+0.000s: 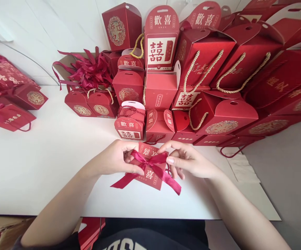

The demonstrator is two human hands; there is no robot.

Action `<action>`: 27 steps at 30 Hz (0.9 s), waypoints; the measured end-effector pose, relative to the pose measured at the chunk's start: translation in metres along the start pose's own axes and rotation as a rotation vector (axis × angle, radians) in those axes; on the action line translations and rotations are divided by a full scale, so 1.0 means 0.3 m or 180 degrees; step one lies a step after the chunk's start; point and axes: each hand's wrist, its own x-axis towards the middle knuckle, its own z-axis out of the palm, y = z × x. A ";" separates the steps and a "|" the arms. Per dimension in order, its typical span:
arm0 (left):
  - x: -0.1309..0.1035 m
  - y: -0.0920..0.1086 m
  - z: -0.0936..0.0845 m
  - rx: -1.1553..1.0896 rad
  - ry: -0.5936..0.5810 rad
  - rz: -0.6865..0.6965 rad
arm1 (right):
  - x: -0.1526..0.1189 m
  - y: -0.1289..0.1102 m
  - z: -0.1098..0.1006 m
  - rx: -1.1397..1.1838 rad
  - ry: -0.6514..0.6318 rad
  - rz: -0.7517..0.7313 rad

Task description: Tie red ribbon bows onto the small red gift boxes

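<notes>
Left hand and right hand pinch loops of a satin bow (glossy, magenta) atop a red box.

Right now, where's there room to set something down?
The widest bare stretch of tabletop lies left of the left hand, between the far-left boxes and the near edge. A narrower patch lies between the forearms. Beyond the right hand, stacked red boxes crowd the table; a ribbon heap sits further left.

Both arms bare and reaching forward, left hand pinching thumb to fingers, right hand kinda loose with fingers curled.
</notes>
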 end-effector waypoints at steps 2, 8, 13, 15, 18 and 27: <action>0.000 -0.002 -0.001 0.0018 -0.0032 -0.0066 | 0.007 0.004 0.010 0.0057 -0.0088 0.0112; 0.003 0.000 -0.007 0.0030 0.0049 -0.0015 | 0.009 0.008 0.006 -0.0103 0.0060 0.0160; 0.003 0.001 -0.002 -0.0105 -0.0013 -0.0079 | 0.012 0.010 -0.004 -0.0175 0.0057 0.0233; 0.003 -0.001 0.004 -0.0263 -0.0001 -0.0119 | 0.015 0.010 -0.006 -0.0153 0.0034 0.0225; 0.010 -0.011 0.010 -0.0579 0.0006 -0.0098 | 0.017 0.012 -0.010 -0.0087 0.0035 0.0226; 0.064 -0.093 0.024 -0.1152 0.0151 0.0237 | 0.036 0.046 -0.025 0.0043 -0.0001 0.0063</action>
